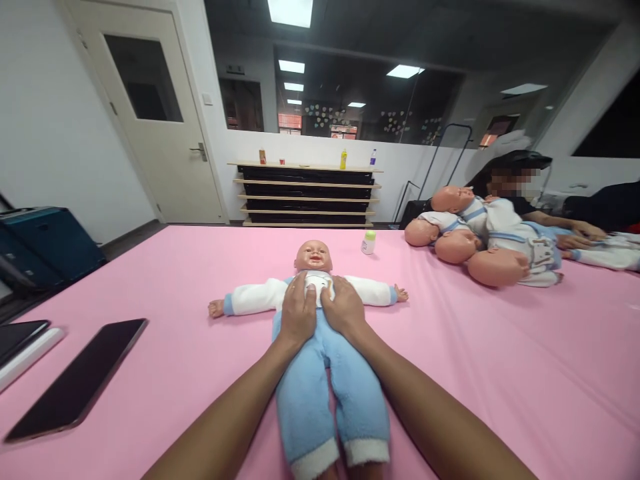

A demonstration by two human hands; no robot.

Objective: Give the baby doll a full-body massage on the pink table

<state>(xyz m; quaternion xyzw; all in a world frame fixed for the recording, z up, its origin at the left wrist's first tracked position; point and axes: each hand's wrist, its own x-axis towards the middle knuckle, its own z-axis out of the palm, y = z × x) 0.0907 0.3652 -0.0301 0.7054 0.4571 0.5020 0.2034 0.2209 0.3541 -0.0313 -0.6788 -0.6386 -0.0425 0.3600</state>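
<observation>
A baby doll point(327, 373) in a white top and light blue trousers lies on its back, its head away from me and its arms stretched out sideways. My left hand point(299, 312) rests flat on the left of its chest, with the fingers pointing towards its shoulder. On the other side of the chest, my right hand point(344, 307) lies flat too. Both thumbs point up near the middle of the white top, and a printed pattern shows between them. Beyond the doll's head, to the right, stands a small white bottle point(369, 244) with a green cap.
A pink sheet point(450, 373) covers the table. On the left lie a phone point(80, 377) and a white stick-like object point(30, 357). Several dolls point(493, 233) are piled at the right, where another person's hands point(583, 233) touch a doll. A shelf point(305, 193) stands behind.
</observation>
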